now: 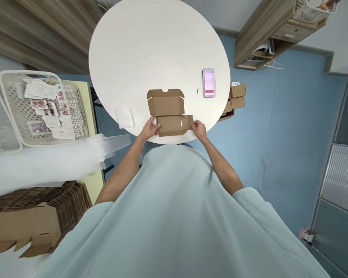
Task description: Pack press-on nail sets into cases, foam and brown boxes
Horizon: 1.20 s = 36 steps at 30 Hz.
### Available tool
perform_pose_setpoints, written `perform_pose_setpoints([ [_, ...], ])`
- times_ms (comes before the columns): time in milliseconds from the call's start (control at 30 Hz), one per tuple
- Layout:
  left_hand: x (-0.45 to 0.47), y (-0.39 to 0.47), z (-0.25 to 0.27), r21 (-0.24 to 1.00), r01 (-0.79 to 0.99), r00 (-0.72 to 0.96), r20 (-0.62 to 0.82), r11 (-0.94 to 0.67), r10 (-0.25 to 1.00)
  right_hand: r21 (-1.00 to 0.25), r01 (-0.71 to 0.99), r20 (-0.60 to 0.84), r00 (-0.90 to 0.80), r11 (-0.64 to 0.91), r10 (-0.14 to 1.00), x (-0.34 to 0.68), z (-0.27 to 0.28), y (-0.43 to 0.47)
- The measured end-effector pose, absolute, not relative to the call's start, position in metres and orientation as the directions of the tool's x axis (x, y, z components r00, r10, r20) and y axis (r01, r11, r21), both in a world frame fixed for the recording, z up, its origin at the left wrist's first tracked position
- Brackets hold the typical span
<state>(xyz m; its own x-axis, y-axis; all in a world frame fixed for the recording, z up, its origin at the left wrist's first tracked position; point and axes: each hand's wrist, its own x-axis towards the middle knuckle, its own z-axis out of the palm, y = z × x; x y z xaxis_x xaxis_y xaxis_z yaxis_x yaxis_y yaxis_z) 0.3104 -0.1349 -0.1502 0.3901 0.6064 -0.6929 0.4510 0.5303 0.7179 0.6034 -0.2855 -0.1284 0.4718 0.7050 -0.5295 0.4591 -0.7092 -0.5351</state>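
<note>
A brown cardboard box (170, 125), partly folded, lies near the front edge of the white round table (162, 46). Its lid panel with a notched flap stands up or leans back on the far side. My left hand (150, 129) grips the left end of the box, thumb and fingers pressed on its side wall. At the other end, my right hand (199, 129) pinches the small right end flap, which sticks outward. A white sheet or packet (125, 117) lies on the table left of my left hand.
A phone (209, 83) lies at the table's right. On the left, a side table carries a white basket (43, 108) of small packs, translucent sheets (46, 164) and a stack of flat cardboard (23, 224). Brown boxes (237, 96) sit beyond the right edge, below a wooden cabinet (266, 31).
</note>
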Motion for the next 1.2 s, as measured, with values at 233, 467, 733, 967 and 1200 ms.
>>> perform_pose_setpoints([
  [233,0.309,-0.135,-0.160,0.713,0.467,0.390,-0.697,0.523,0.602,-0.585,0.448,-0.511,0.442,-0.676,0.737,0.589,-0.117,-0.286],
  [467,0.308,-0.140,-0.163,0.724,0.455,0.409,-0.687,0.518,0.601,-0.556,0.453,-0.547,0.432,-0.697,0.717,0.585,-0.106,-0.283],
  [733,0.312,-0.146,-0.152,0.721,0.430,0.427,-0.693,0.544,0.581,-0.645,0.465,-0.519,0.316,-0.606,0.794,0.568,-0.094,-0.271],
  [967,0.319,-0.153,-0.149,0.694,0.425,0.387,-0.720,0.581,0.577,-0.542,0.525,-0.561,0.355,-0.656,0.748,0.563,-0.109,-0.261],
  [1200,0.324,-0.157,-0.148,0.703,0.399,0.385,-0.711,0.589,0.588,-0.372,0.676,-0.611,0.337,-0.636,0.716,0.562,-0.119,-0.259],
])
